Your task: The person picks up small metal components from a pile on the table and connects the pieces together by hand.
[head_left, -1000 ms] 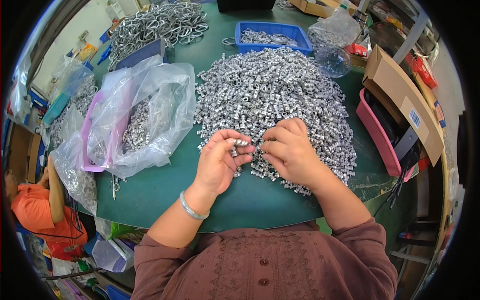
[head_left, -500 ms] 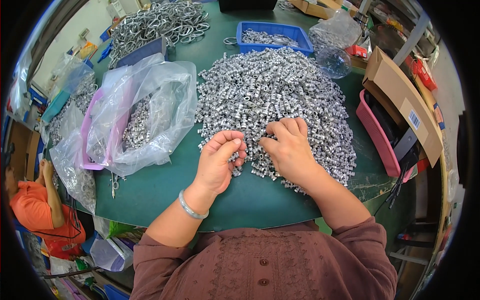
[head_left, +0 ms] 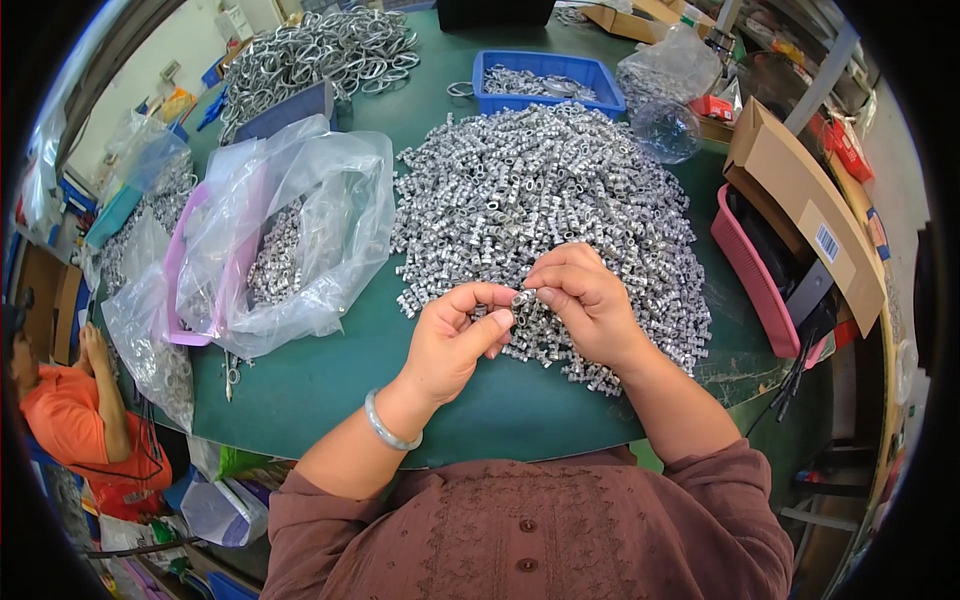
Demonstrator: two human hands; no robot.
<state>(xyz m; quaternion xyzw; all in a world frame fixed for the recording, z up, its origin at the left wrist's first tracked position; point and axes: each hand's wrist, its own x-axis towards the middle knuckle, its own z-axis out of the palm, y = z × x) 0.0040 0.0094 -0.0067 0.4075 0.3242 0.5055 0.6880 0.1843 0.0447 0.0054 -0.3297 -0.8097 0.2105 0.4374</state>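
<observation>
A large heap of small silvery metal fittings (head_left: 560, 190), some with ring-shaped ends, lies on the green table. At its near edge my two hands meet at the fingertips. One small metal fitting (head_left: 523, 298) sits between them. My right hand (head_left: 592, 308) is closed in a pinch on the fitting's right side. From the other side my left hand (head_left: 455, 338) grips it between thumb and forefinger, its other fingers curled and partly hidden. A pale bangle (head_left: 386, 422) circles my left wrist.
Left of the heap, a clear plastic bag (head_left: 360, 190) with fittings overlaps a pink basket (head_left: 180, 270). Behind stand a blue tray (head_left: 548, 60) and a pile of metal rings (head_left: 320, 55). To the right are a pink basket (head_left: 745, 270) and cardboard box (head_left: 810, 190). Another person (head_left: 85, 420) sits at far left.
My right hand has come away from the heap, drawing slightly nearer me, with a fitting now visible at its fingertips. My left hand has shifted right to meet it.
</observation>
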